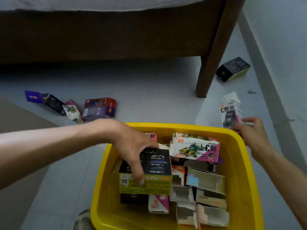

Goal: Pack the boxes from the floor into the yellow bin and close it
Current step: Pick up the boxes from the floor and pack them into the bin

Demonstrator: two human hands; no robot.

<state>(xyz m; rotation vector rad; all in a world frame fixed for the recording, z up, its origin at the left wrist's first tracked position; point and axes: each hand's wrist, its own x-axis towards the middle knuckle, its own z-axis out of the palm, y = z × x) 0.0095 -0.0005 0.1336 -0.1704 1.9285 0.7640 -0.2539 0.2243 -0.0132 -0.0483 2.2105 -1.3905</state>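
The yellow bin [239, 163] stands open on the floor below me, holding several toy boxes. My left hand [131, 146] grips a black and green box [157, 176] from above, inside the bin at its left side. My right hand [252, 131] holds a white and pink box [230, 113] upright, just beyond the bin's far right corner. A white box with a green vehicle picture [194, 147] lies tilted in the bin's far part. No lid is in view.
Several boxes lie on the floor at the left: a purple box [32, 96], a dark box [53, 102], a small white box [72, 111], a red and purple box [99, 107]. A black box [232, 68] sits past the bed leg [206, 77]. A foot [83, 219] shows beside the bin.
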